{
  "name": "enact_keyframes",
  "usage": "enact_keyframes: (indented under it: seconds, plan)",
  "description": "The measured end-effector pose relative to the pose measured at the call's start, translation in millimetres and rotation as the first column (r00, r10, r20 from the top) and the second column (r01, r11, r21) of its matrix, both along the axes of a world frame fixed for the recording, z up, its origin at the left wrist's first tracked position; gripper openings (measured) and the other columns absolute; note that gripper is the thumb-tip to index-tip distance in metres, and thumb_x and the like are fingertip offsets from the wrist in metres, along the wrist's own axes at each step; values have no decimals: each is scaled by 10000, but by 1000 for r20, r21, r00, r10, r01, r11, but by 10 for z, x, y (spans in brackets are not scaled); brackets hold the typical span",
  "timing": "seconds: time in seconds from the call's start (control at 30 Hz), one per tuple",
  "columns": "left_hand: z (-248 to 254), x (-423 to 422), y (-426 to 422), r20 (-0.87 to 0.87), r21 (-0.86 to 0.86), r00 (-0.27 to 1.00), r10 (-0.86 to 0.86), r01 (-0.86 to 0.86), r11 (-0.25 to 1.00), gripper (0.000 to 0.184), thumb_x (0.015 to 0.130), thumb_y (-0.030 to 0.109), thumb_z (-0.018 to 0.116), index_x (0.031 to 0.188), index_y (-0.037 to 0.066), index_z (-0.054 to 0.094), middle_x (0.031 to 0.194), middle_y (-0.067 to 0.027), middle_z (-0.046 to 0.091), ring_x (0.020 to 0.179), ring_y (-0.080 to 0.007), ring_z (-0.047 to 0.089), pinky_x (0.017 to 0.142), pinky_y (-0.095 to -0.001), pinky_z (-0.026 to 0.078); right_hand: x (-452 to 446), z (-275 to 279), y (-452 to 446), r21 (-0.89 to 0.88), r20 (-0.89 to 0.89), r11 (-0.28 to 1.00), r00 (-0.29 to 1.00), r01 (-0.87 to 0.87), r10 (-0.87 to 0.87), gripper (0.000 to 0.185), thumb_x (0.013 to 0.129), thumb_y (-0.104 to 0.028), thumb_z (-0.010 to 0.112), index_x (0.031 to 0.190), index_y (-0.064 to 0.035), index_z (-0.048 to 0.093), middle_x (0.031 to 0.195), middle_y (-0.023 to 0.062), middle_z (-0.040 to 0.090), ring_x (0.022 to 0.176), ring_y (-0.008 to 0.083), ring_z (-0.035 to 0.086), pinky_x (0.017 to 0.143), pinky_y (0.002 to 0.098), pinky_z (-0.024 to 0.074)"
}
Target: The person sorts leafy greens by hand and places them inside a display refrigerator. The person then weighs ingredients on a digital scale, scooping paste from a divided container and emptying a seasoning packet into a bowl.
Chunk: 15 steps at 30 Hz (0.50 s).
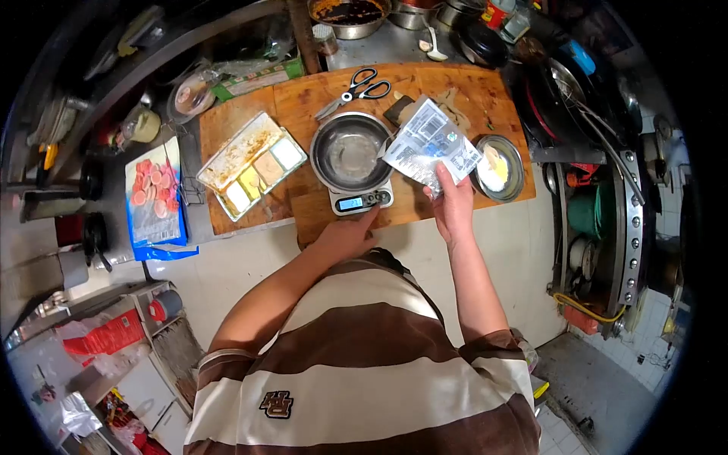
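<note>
My right hand grips the lower edge of a silver and clear plastic packet, tilted beside a dark metal bowl. The bowl stands on a small white digital scale with a lit display. My left hand holds nothing; its index finger is stretched out to the scale's buttons, the other fingers curled. Right of the packet sits a metal bowl with white and yellow contents. Black-handled scissors lie behind the scale. At left is a seasoning box with several compartments, its lid raised.
These things stand on a wooden board. Left of it, pinkish round slices lie on a blue-edged bag. Pots and a white ladle are at the back. A stove with knobs flanks the right side.
</note>
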<state>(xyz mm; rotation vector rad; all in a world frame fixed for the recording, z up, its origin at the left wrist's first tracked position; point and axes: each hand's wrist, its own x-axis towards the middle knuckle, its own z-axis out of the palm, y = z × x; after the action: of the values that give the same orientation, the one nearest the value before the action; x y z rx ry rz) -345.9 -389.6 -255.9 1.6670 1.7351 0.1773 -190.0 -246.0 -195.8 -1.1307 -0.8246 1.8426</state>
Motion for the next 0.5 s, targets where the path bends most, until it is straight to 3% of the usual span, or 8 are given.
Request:
enact_keyframes:
  seconds: [0.1, 0.17, 0.23, 0.3, 0.37, 0.5]
  plan:
    - [185, -213, -342, 153, -79, 974, 167, -156, 985, 613, 850, 363, 561, 1367, 148, 311, 789, -146, 642, 735, -314, 630, 635, -411, 482, -70, -19, 35, 63, -18, 997, 999, 40, -39, 277, 869, -174, 605, 1110, -85, 502, 1028, 1, 596, 850, 79, 560, 640, 228, 471]
    - [-1, -342, -754, 217, -33, 894, 393, -396, 918, 499, 849, 298, 583, 1293, 132, 427, 691, -111, 608, 629, -252, 598, 590, -355, 461, -101, -54, 43, 66, 62, 998, 998, -7, 3, 286, 872, -173, 599, 1130, -97, 501, 1037, -6, 590, 863, 79, 561, 629, 224, 473]
    - [34, -452, -1099, 244, -106, 741, 626, -621, 776, 380, 845, 229, 593, 1199, 108, 525, 599, -76, 525, 546, -159, 509, 550, -286, 425, -131, -119, 39, 103, 154, 993, 987, -65, 49, 295, 870, -175, 601, 1137, -100, 502, 1037, -6, 593, 863, 77, 560, 624, 228, 474]
    - [-199, -567, -1549, 236, -75, 610, 756, -764, 640, 324, 852, 187, 586, 1156, 79, 555, 566, -25, 465, 533, -90, 435, 527, -242, 388, -200, -105, 53, 144, 135, 990, 991, -4, -15, 292, 858, -157, 615, 1110, -69, 498, 1014, 16, 598, 840, 75, 560, 602, 218, 472]
    - [-524, -647, -2029, 264, -76, 481, 836, -854, 515, 293, 867, 204, 570, 1114, 48, 570, 583, 0, 485, 540, -76, 443, 524, -236, 386, -254, -122, 72, 192, 154, 981, 988, -10, -20, 291, 851, -150, 623, 1095, -52, 498, 992, 27, 603, 814, 74, 561, 589, 212, 470]
    - [-1081, -669, -2784, 214, -249, 213, 953, -932, 264, 291, 844, 238, 599, 1043, 26, 600, 587, -16, 541, 524, -90, 477, 496, -250, 400, -326, -199, 88, 299, 227, 952, 974, -70, 0, 294, 851, -163, 627, 1094, -49, 506, 992, 35, 607, 818, 81, 568, 589, 222, 469]
